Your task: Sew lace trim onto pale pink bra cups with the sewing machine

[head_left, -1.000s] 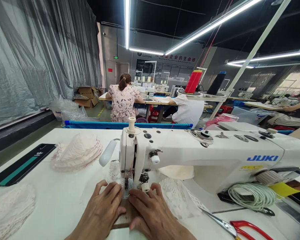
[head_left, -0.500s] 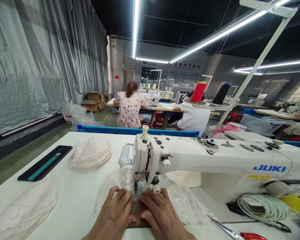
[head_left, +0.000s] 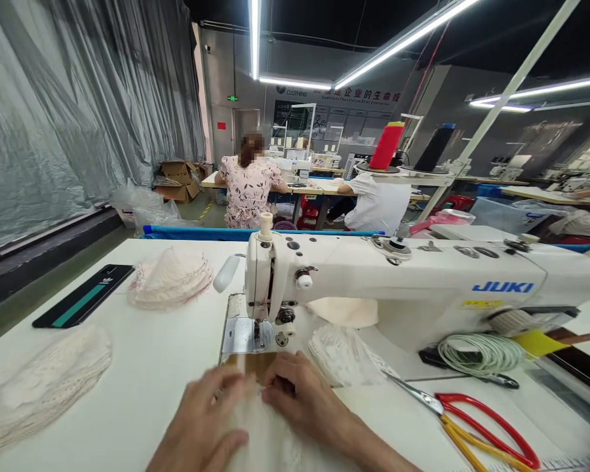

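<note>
A strip of thin white lace fabric (head_left: 263, 426) lies between my hands, on the near side of the sewing machine (head_left: 270, 282). My right hand (head_left: 305, 396) pinches its upper edge between thumb and bent fingers. On the left side of the fabric is my left hand (head_left: 201, 413); its fingers are smeared by motion, the thumb standing apart from them. Both hands are just in front of the needle and presser foot (head_left: 257, 333). The metal needle plate (head_left: 236, 335) shows bare. Beyond my right hand, a bunched white lace piece (head_left: 344, 354) lies under the machine arm.
Red- and yellow-handled scissors (head_left: 445, 413) lie at the right. Near them is a coil of pale green cord (head_left: 479, 354). White fabric stacks (head_left: 170, 278) and a black phone-like object (head_left: 83, 295) occupy the left side. Two people (head_left: 250, 187) sit at tables ahead.
My hands have drawn back from the needle toward me, bringing the lace fabric out from under the presser foot. The view has shifted, showing more of the scissors.
</note>
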### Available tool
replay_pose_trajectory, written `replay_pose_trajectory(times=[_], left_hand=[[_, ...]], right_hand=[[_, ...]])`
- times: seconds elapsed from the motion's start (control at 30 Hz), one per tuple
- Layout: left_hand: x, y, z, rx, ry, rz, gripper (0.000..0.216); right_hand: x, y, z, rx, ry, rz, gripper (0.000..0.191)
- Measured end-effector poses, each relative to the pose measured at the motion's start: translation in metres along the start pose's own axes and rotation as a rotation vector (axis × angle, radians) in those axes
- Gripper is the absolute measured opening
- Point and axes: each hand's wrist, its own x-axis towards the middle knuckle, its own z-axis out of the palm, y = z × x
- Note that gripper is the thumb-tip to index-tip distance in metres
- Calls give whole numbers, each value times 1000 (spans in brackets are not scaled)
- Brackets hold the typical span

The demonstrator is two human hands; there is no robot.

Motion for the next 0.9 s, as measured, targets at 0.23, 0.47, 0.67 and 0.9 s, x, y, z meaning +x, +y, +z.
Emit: replay_pose_trajectory(times=[0.23, 0.47, 0.67, 0.9], left_hand=[[58, -13, -14, -397, -336, -396, 18], [69, -13, -15, -610, -390, -441, 13], [86, -13, -12, -407, -352, -394, 17], [86, -29, 0, -308, -258, -283, 24]], right_hand=[[4, 2, -8, 233, 49, -52, 13], [5, 6, -2, 294, 49, -99, 14], [0, 5, -2, -95, 252, -274, 25], [3, 9, 1, -423, 170, -463, 20]])
